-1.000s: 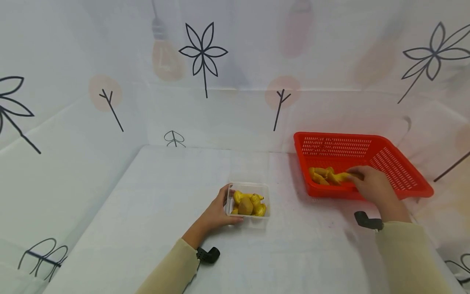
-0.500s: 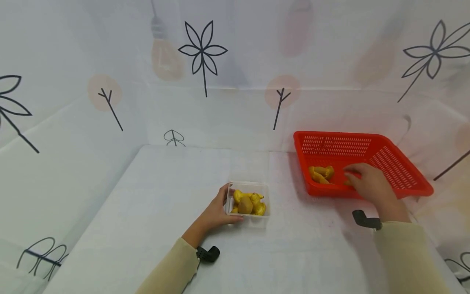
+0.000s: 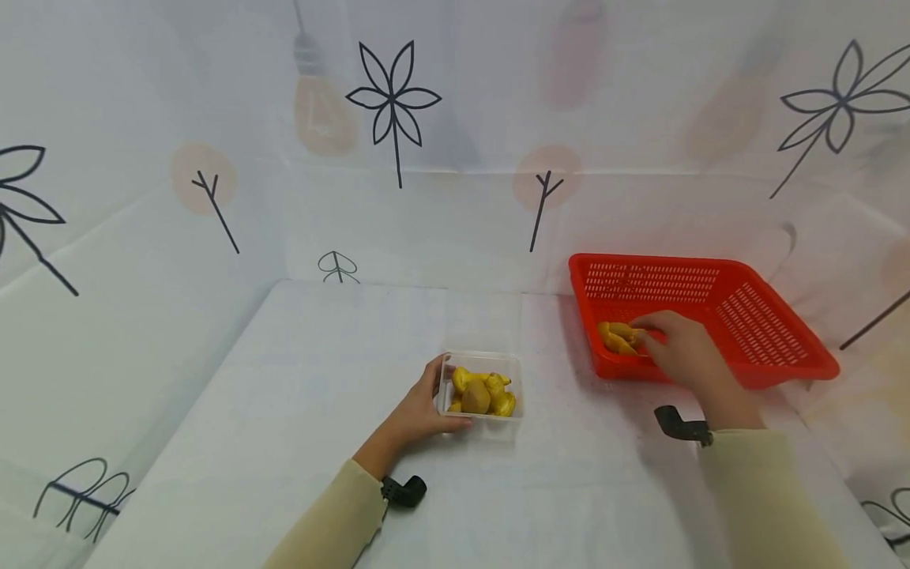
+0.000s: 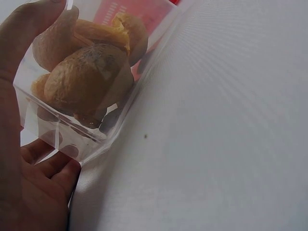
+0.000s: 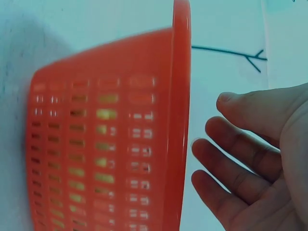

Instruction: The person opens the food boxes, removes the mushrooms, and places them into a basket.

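Observation:
In the head view my left hand (image 3: 419,411) grips a clear plastic container (image 3: 517,387) by its left side, thumb at the near edge. Several yellow-brown mushrooms (image 3: 475,397) lie inside it; the left wrist view shows a brown cap (image 4: 89,77) through the clear wall. To the right, my right hand (image 3: 686,352) reaches over the near rim of a red basket (image 3: 725,371), fingers bent beside a few mushrooms (image 3: 617,338) at its left end. In the right wrist view thumb and fingers stand apart, with nothing seen between them. The hand hides part of the basket floor.
A white cloth covers the table (image 3: 298,442) and the wall behind, printed with plant drawings. The basket stands near the back right, its slotted side wall (image 5: 101,144) rising in front of the right hand. A small dark device sits on each wrist.
One second ago my right hand held a mushroom inside the basket. It drew back, its fingers parted, and it has since moved left to the mushrooms there. The left hand and container stay put.

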A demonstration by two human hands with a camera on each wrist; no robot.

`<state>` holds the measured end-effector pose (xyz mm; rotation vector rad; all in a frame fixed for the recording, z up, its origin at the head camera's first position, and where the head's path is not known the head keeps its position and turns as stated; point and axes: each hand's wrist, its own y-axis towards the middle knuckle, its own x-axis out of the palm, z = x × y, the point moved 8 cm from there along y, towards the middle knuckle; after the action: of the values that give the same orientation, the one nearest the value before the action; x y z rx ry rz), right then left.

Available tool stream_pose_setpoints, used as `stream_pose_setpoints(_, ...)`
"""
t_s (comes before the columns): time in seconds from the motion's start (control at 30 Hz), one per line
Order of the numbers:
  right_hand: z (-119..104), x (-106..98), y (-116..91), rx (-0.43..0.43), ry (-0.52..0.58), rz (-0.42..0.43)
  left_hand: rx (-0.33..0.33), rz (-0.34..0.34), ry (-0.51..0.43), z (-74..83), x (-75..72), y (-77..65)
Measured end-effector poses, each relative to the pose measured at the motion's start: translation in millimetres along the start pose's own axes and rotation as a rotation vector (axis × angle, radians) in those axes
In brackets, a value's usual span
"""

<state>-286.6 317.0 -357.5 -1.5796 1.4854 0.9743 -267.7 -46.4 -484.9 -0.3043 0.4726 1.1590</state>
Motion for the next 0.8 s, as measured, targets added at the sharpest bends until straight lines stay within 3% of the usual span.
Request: stream_pose_setpoints(0.8,-51,22,-1,-0.137,0.029,0.032,0.019,-0.003,-0.012,1.2,-0.7,0.4)
